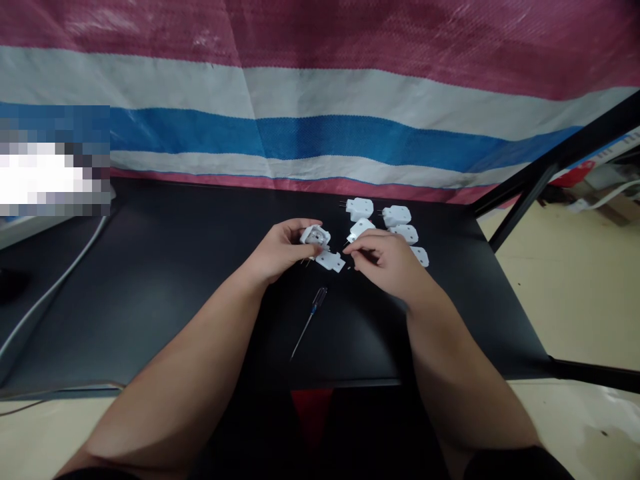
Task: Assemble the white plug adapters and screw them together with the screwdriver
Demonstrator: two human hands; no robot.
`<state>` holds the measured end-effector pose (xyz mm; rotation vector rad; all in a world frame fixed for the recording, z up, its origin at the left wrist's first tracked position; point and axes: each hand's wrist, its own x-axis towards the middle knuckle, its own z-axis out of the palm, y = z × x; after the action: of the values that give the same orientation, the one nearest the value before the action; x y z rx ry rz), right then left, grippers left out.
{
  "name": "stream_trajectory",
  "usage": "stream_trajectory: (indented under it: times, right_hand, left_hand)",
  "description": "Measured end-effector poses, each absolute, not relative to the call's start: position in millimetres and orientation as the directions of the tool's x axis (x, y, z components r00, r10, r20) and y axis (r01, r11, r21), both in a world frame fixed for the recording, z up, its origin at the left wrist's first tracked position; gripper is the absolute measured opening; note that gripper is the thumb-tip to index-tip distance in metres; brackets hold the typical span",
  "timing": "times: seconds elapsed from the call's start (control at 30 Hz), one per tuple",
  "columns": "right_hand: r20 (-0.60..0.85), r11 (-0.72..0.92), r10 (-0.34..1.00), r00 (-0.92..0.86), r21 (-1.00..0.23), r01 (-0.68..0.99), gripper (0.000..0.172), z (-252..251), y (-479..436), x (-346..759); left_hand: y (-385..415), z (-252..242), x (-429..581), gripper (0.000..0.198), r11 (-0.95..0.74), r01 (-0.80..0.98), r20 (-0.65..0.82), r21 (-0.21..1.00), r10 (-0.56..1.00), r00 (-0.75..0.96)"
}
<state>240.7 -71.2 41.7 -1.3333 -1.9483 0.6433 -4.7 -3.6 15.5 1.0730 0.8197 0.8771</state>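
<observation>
My left hand (278, 252) grips an opened white plug housing (316, 235) between thumb and fingers, its hollow side facing up. Just below it lies a flat white plug cover (330, 261) with small holes. To the right, my right hand (393, 261) is closed in a pinch above the table; whatever is at its fingertips is too small to make out. A tiny piece (349, 268) rests on the table under those fingertips. Behind this hand sits a white plug (361, 228), partly covered by the fingers. A screwdriver (319, 301) with a clear handle lies nearer to me.
More white plugs stand at the back right, among them one with its pins pointing left (360, 209) and another beside it (397, 215). A grey cable (60, 280) crosses the black table (175, 287) at left. Striped sheeting (320, 133) hangs behind; a black metal frame (525, 200) borders the right.
</observation>
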Motion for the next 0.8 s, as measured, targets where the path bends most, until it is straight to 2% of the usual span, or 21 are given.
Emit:
stream_trajectory:
  times: [0.13, 0.23, 0.37, 0.53, 0.8]
  right_hand:
    - [0.302, 0.360, 0.933, -0.198, -0.818, 0.448, 0.015, 36, -69, 235]
    - [0.269, 0.321, 0.945, -0.185, -0.866, 0.382, 0.009, 31, -68, 230]
    - [0.228, 0.254, 0.967, -0.118, -0.916, 0.311, 0.014, 28, -67, 223]
    - [0.243, 0.265, 0.964, -0.108, -0.909, 0.321, 0.006, 28, -68, 219]
    - [0.273, 0.293, 0.956, -0.107, -0.874, 0.388, 0.009, 22, -68, 219]
  left_hand:
    - [-4, 16, -6, 0.069, 0.242, -0.176, -0.128, 0.954, 0.862, 0.491]
    - [-5, 16, -7, 0.063, 0.240, -0.164, -0.118, 0.957, 0.836, 0.536]
    - [-6, 15, -5, 0.056, 0.238, -0.156, -0.112, 0.959, 0.820, 0.561]
    - [-8, 14, -3, 0.055, 0.230, -0.157, -0.110, 0.960, 0.831, 0.545]
    - [-8, 11, -3, 0.057, 0.259, -0.174, -0.121, 0.950, 0.820, 0.559]
